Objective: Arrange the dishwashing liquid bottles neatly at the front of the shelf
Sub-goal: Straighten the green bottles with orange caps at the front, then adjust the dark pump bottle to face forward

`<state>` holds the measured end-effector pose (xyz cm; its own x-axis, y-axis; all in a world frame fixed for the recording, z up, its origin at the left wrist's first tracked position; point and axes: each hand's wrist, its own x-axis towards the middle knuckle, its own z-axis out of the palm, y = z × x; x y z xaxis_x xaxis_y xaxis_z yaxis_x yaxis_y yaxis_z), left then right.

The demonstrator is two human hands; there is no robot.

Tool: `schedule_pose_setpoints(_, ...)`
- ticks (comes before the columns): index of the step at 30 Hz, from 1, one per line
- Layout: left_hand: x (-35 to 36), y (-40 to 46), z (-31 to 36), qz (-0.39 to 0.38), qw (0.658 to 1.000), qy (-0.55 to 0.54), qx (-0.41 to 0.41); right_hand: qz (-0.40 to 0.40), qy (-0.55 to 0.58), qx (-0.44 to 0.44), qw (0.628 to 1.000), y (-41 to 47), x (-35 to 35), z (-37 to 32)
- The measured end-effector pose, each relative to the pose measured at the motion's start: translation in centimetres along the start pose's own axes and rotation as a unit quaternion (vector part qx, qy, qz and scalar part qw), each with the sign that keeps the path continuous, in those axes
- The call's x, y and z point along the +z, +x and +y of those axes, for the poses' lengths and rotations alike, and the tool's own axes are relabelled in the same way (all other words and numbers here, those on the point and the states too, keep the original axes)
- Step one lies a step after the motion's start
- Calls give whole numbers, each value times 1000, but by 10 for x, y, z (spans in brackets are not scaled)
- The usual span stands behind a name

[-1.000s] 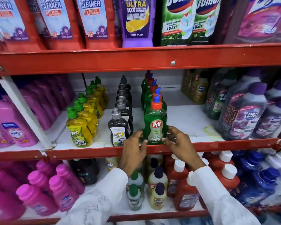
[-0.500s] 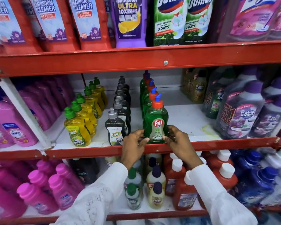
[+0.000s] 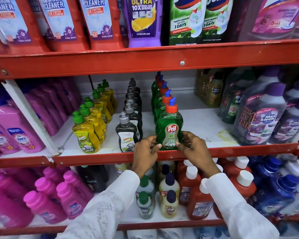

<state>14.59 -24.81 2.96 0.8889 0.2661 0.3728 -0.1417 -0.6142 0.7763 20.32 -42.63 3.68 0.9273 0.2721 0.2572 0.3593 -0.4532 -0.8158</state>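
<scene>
Three rows of dishwashing bottles run front to back on the white middle shelf (image 3: 205, 125). The front green Pril bottle (image 3: 170, 125) with an orange cap stands upright at the red front lip, several more lined up behind it. My left hand (image 3: 145, 150) grips its lower left side and my right hand (image 3: 193, 149) its lower right side, fingertips on the label. Left of it stands a row of dark Super bottles (image 3: 127, 133) with grey caps. Further left is a row of yellow Super bottles (image 3: 86, 135) with green caps.
Large purple-capped Max Kleen bottles (image 3: 261, 121) crowd the right of the shelf, pink bottles (image 3: 16, 128) the left bay. A slanted white upright (image 3: 29, 116) divides the bays. The red shelf beam (image 3: 145, 61) hangs overhead; red, cream and blue bottles fill the shelf below.
Both hands have closed in on the front green bottle, and it sits a little nearer the red front lip than a second ago.
</scene>
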Motion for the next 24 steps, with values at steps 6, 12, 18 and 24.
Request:
schedule_pose_setpoints(6,-26,-31,-1,97,995,-23,26,303,121,-64,943,-34,23,-14)
schedule_pose_setpoints(12,-85,-41,-36,270,962,-35,29,185,85,-153,967,-52,84,-54)
schedule_pose_setpoints(18,-110,-13,-64,56,996,61,18,-4,-32,-83,996,-12,113,-66)
schedule_pose_setpoints(24,-109,1,-71,-17,1000,-15,2,-38,-69,-84,993,1,110,-60)
